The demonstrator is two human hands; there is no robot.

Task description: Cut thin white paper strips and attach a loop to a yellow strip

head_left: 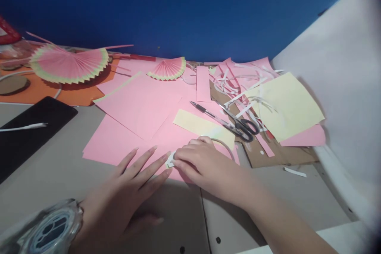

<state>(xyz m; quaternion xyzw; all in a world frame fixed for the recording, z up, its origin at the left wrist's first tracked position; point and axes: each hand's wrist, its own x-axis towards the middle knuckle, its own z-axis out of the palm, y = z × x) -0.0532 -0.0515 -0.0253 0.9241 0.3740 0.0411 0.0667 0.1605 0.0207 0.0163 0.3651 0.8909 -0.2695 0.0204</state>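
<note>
My left hand (127, 188) lies with its fingers stretched and spread over the near edge of the pink sheets (119, 115). Its index fingertip is beside a small white piece with a green edge (170, 161). My right hand (205, 162) is curled on the pink paper, thumb and fingertips at that same piece, which they partly hide. Just behind the right hand lie a pale yellow strip (205, 125), a pen (212, 115) and black-handled scissors (245, 127). A curved greyish edge shows beside the right knuckles.
Two pleated pink-and-yellow paper fans, a large one (70, 63) and a smaller one (168, 68), are at the back. Paper scraps (235, 83) and a yellow sheet (285, 107) lie on cardboard (279, 158) at right. A black device (35, 131) with a white cable is at left.
</note>
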